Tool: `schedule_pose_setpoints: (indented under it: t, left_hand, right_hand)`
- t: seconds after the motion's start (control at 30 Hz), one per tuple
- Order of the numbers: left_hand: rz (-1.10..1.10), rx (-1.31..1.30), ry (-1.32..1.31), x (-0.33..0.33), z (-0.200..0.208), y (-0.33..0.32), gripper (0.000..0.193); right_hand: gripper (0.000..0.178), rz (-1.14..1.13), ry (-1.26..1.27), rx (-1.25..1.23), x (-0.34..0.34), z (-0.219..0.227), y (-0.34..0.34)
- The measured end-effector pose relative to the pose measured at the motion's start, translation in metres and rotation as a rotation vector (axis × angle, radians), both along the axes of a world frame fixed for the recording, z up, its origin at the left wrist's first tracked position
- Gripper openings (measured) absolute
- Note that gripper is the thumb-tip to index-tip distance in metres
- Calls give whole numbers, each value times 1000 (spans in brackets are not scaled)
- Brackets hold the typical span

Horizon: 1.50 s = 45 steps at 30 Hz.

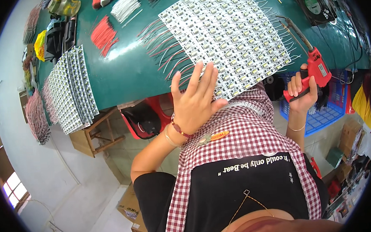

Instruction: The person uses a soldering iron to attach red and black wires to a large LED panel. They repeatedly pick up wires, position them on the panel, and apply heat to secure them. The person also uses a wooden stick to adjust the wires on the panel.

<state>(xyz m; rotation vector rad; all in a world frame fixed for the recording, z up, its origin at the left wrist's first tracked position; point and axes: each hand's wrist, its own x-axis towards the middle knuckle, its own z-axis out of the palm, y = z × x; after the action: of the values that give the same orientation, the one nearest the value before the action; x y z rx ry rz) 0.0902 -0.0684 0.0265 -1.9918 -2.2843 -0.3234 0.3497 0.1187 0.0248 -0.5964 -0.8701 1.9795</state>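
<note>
A large white panel of small circuit boards (231,38) lies on the green table, with many little components in rows. Red and white wires (169,54) stick out along its left side, and pale wire ends show on its right. My left hand (196,94) rests at the panel's near left corner, fingers stretched and slightly spread, holding nothing. My right hand (302,94) is wrapped around the handle of a red soldering gun (318,69). The gun's metal tip points up and left, beside the panel's right edge; whether it touches a wire I cannot tell.
Stacked circuit panels (73,88) with wires overhang the table's left edge. Bundles of red wires (104,35) and white wires (125,9) lie farther back. A black fan (314,4) stands at the far right. A blue basket (315,119) and a red chair (164,108) are below.
</note>
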Motion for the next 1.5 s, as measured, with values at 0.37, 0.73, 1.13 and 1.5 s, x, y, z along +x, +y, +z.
schedule_pose_setpoints:
  t: [0.37,0.73,1.13,1.5]
  left_hand:
    - [-15,-69,7,-8,-14,1,66]
    - [5,-91,3,-22,-2,8,64]
    - [11,-32,-95,-29,4,7,65]
    - [17,-37,-101,-36,-2,12,69]
  right_hand:
    - [40,-28,-11,6,-6,4,-1]
    - [40,-28,-21,16,-10,9,2]
    - [39,-40,-28,28,-12,13,3]
    - [39,-13,-21,30,-13,12,2]
